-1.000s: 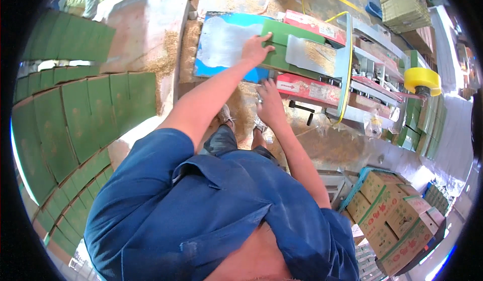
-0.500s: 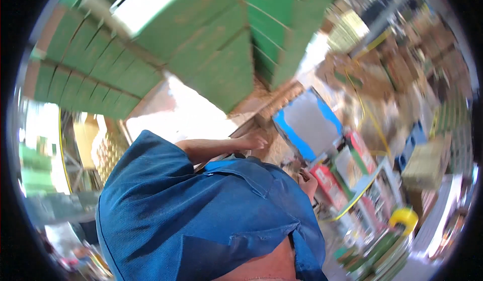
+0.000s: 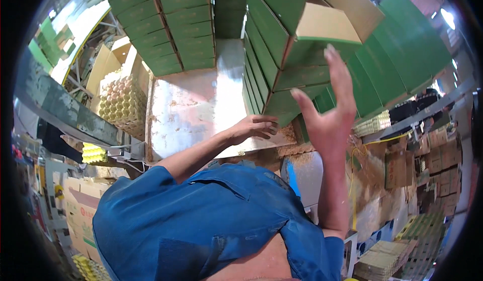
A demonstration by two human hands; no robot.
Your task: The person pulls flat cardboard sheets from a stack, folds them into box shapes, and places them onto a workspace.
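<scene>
My right hand (image 3: pixel 329 112) is raised, fingers and thumb spread with nothing between them. Just beyond it is a green cardboard box (image 3: pixel 322 44) with its tan flaps up, on top of a stack of green boxes (image 3: pixel 261 64). Lower and to the left, my left hand (image 3: pixel 255 129) reaches across in front of my chest. Its fingers are loosely bent and apart, and no object shows in them. The fingertips come near the lower part of the stack; whether they touch it I cannot tell.
More green boxes (image 3: pixel 173 24) stand stacked at the far left of a pale platform (image 3: pixel 181 112) strewn with brown bits. At the left, egg trays full of eggs (image 3: pixel 121 99) sit by an opened carton. A metal beam (image 3: pixel 65 104) crosses there; flattened cardboard (image 3: pixel 382 261) lies lower right.
My body has turned left, so the platform and egg trays now show fully. My right hand has risen from near my chest to the open box; my left hand has lifted slightly.
</scene>
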